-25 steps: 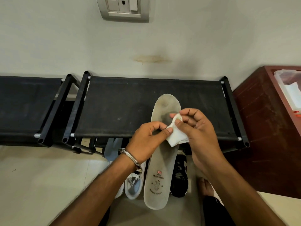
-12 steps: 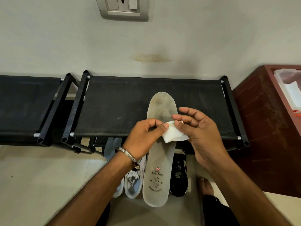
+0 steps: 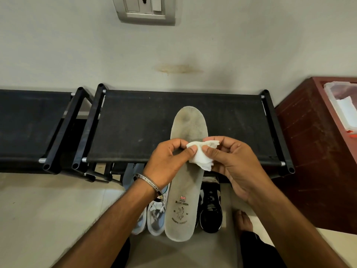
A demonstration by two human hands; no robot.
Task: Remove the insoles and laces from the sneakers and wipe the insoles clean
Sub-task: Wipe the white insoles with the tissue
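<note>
Single view, head-worn wide-angle camera. Faces forward and down, close above both hands at centre frame. Wall fills the upper frame, black rack (image 3: pixel 181 128) crosses the middle, floor (image 3: pixel 48 209) lies lower left.

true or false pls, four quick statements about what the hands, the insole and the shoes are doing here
1. Both the left hand and the right hand pinch the white wipe. True.
2. The insole is still inside a sneaker. False: it is out, held in front of the black rack.
3. A black sneaker sits on the floor right of the insole. True.
4. The insole's toe end looks spotless. False: it shows dark smudges.
</note>
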